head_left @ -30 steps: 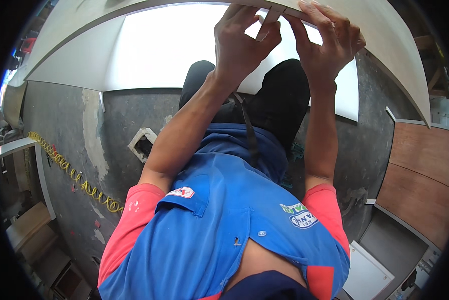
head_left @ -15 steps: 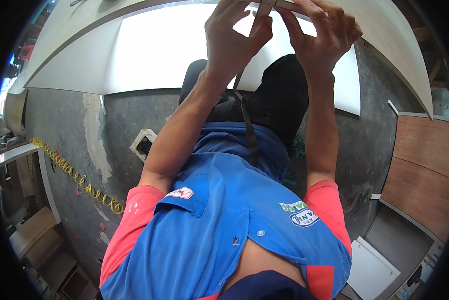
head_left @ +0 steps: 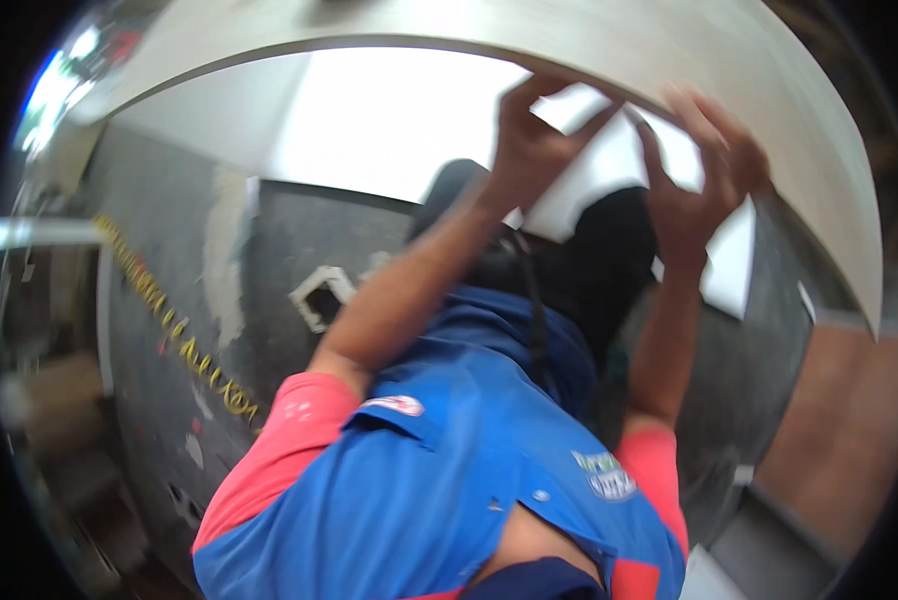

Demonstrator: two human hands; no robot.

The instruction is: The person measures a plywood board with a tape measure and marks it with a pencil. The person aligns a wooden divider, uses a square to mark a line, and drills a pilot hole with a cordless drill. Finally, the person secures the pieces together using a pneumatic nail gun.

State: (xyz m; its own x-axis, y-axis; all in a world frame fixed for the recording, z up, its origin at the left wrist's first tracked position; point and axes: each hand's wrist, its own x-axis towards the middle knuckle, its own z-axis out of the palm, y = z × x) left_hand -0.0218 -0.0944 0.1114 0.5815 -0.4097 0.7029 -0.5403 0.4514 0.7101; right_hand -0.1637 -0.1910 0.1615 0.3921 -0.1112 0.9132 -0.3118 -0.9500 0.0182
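Observation:
At the near edge of a pale panel (head_left: 419, 20), both my hands are raised close together. My left hand (head_left: 534, 150) has its fingers curled at the edge and its thumb stretched toward the right hand. My right hand (head_left: 699, 185) sits just to the right, thumb up and fingers bent, smeared by motion. Fingertips of both meet the edge line; the thing between them is too blurred to make out. A dark narrow strap (head_left: 537, 310) hangs down over my lap, below the hands. Behind my knees lies a bright white sheet (head_left: 389, 120).
A coiled yellow hose (head_left: 174, 325) runs across the grey floor (head_left: 299, 225) on the left. A whitish frame-shaped piece (head_left: 314, 300) lies beside my left forearm. Brown boards (head_left: 839, 420) stand at the right, and blurred shelving or furniture (head_left: 59, 400) at the far left.
The view has shifted, so hands and panel edge appear lower and farther right. My hands stay close together at the edge. The pale strip seen between them before is no longer distinguishable.

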